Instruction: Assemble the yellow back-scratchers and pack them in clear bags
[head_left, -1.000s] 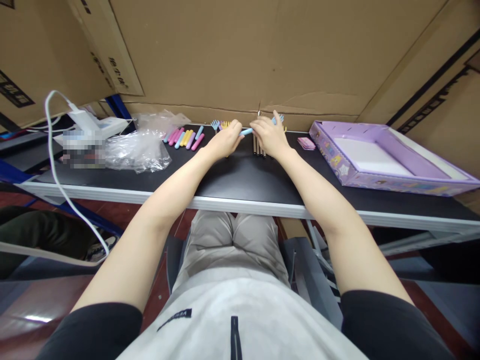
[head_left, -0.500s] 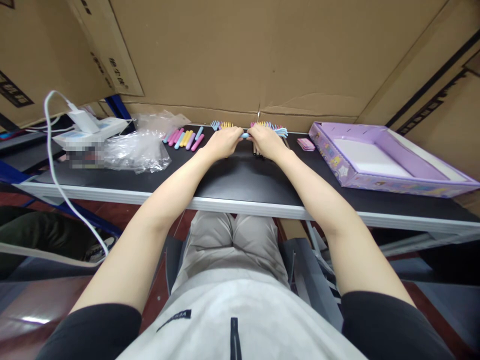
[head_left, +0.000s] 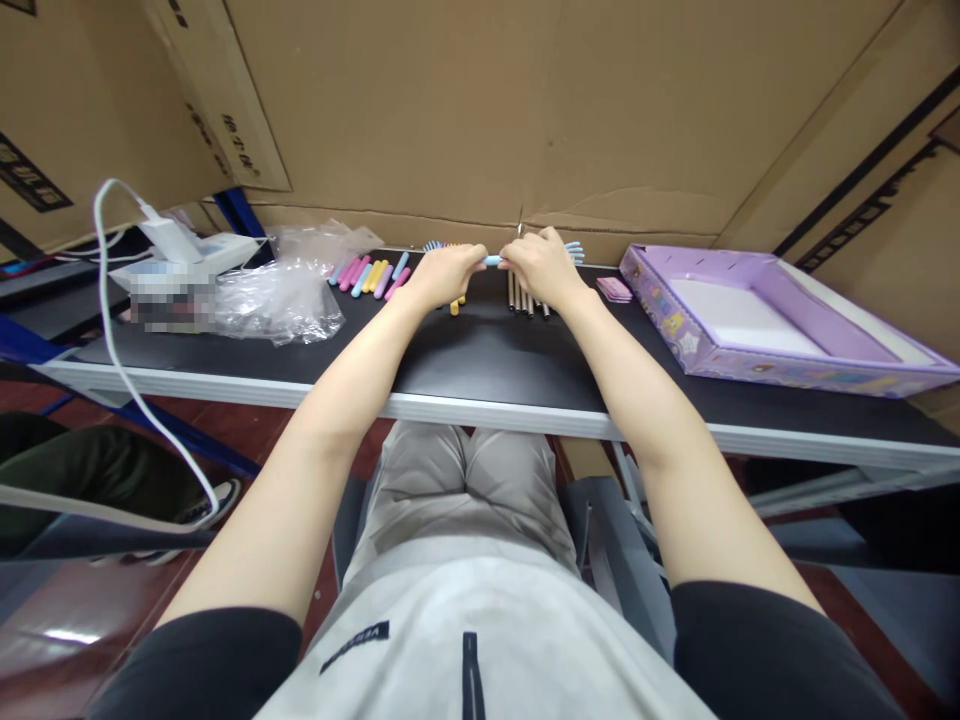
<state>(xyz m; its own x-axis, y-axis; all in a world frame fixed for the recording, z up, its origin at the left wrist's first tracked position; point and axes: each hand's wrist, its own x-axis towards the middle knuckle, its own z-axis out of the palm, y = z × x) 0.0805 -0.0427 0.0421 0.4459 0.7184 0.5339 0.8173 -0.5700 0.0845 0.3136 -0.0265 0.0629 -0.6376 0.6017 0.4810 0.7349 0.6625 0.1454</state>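
- White cable (head_left: 105, 285) loops up at the far left into a pale plug block (head_left: 174, 240), which sits on a light-coloured device; its face is blurred out.
- Clear plastic bags (head_left: 289, 300) lie crumpled beside that device, apparently pushed aside to leave the middle of the table (head_left: 495, 365) for handwork.
- Next come coloured sticks (head_left: 364, 277), pink, blue, yellow and purple, lying side by side — close together and all slanting alike, perhaps so that one can be picked up singly.
- The left hand (head_left: 451, 272) has its grip closed on one end of a light-blue rod (head_left: 493, 261). Some pronged heads (head_left: 433, 246) show behind it, and a yellow piece (head_left: 454, 308) pokes out below.
- That rod lies level between both hands, just above the table towards its back edge, with only a short stretch uncovered. Holding it at both ends probably keeps it steady and lined up.
- The right hand (head_left: 541, 263) pinches the other end, grip clenched — the fingers hide whatever part is inside. Metal tubes (head_left: 520, 293) lie parallel beneath it, and blue prongs (head_left: 576, 252) show beyond the knuckles.
- Small pink cards (head_left: 613, 289) are stacked just beside the purple box (head_left: 795, 372), which rests at the right with its hollow side up, seemingly set there to stay out of the hands' way.
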